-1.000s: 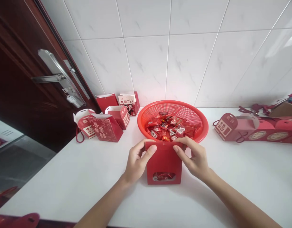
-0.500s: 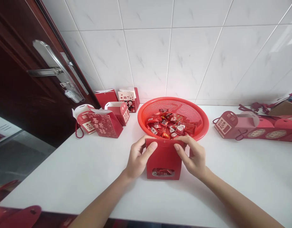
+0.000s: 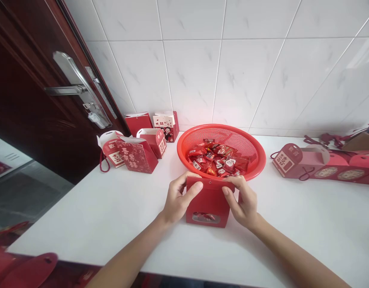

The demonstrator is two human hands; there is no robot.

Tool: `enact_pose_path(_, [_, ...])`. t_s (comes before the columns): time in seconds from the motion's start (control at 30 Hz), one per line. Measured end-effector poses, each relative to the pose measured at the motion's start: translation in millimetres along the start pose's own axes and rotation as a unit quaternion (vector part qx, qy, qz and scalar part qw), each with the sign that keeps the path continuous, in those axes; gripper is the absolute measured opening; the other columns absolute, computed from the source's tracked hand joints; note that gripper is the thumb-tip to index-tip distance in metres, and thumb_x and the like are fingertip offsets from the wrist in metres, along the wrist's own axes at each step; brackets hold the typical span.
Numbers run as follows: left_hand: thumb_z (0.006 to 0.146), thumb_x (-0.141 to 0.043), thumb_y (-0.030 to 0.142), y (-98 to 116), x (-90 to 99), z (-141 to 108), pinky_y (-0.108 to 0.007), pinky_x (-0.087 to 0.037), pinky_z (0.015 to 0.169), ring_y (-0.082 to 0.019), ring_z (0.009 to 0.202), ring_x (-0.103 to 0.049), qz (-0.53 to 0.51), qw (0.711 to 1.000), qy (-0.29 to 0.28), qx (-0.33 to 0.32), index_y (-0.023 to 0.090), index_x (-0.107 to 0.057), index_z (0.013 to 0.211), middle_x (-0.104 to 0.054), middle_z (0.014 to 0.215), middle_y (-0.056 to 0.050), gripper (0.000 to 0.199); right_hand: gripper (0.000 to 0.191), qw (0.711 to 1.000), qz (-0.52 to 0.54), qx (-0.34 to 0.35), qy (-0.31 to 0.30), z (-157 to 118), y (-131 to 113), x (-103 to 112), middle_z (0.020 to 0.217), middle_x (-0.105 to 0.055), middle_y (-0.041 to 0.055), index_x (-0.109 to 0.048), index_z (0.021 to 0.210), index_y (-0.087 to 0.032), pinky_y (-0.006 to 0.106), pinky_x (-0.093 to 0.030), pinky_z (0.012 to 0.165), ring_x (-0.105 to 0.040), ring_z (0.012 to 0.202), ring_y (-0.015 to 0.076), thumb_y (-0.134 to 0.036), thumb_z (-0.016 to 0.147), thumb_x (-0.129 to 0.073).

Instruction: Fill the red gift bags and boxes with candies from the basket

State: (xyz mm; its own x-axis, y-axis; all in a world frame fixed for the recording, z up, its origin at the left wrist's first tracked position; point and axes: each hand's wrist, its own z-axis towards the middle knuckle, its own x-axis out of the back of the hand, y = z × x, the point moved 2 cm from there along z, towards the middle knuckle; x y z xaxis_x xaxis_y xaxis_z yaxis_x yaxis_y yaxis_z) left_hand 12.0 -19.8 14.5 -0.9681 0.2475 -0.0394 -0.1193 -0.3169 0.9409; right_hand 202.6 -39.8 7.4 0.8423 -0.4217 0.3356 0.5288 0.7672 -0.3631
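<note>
A red paper gift box (image 3: 208, 200) stands upright on the white table, with wrapped candy showing through the oval window low on its front. My left hand (image 3: 181, 197) pinches the box's top edge at the left, thumb in front and fingers behind. At the right of the same edge, my right hand (image 3: 242, 200) grips in the same way. Just behind the box sits a red plastic basket (image 3: 256, 160), perforated and holding many red-wrapped candies (image 3: 214, 158). The fingers behind the top flap are partly hidden.
Several red and white gift boxes (image 3: 139, 156) stand at the left by the wall. More boxes (image 3: 304, 160) line the right side, with ribbons behind. A dark door (image 3: 31, 80) with a metal handle is at the left. A red card piece (image 3: 37, 270) shows at lower left.
The camera view has shifted slightly, moving the scene a little to the right. Both hands keep their hold on the box's top edge; the box tilts very slightly.
</note>
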Motion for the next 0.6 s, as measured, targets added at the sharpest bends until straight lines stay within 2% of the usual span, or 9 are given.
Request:
enact_pose_path(0.23, [0.093,-0.069,0.041,1.5,-1.6,-0.6,-0.023,-0.045,0.059,-0.014,0.066,-0.056,0.002,1.000,0.012,0.020,0.018,-0.065,0.083,-0.065,0.076,0.000,0.026,0.013,0.998,0.021,-0.055,-0.012,2.9,0.0,5.6,0.079,-0.065,0.0019,-0.062,0.110,-0.021,0.030,-0.049,0.059,-0.057,0.064,0.0159,-0.018,0.099,-0.057])
enact_pose_path(0.37, [0.091,-0.070,0.044,1.2,-0.5,0.1,-0.024,-0.045,0.059,-0.014,0.066,-0.056,0.007,0.999,0.019,0.026,0.018,-0.067,0.085,-0.065,0.076,-0.001,0.027,0.006,0.996,0.035,-0.068,-0.036,5.1,-0.3,8.4,0.077,-0.066,0.0027,-0.063,0.102,-0.021,0.031,-0.050,0.059,-0.058,0.063,0.0161,-0.019,0.100,-0.057])
enact_pose_path(0.6, [0.092,-0.067,0.051,-0.1,6.6,1.4,-0.027,-0.046,0.066,-0.016,0.069,-0.056,0.052,0.996,0.077,-0.001,0.017,-0.072,0.093,-0.062,0.074,-0.001,0.034,0.010,0.997,0.043,-0.069,-0.011,4.6,0.5,7.9,0.073,-0.062,0.0003,-0.063,0.100,-0.021,0.027,-0.047,0.056,-0.055,0.062,0.0144,-0.013,0.098,-0.057])
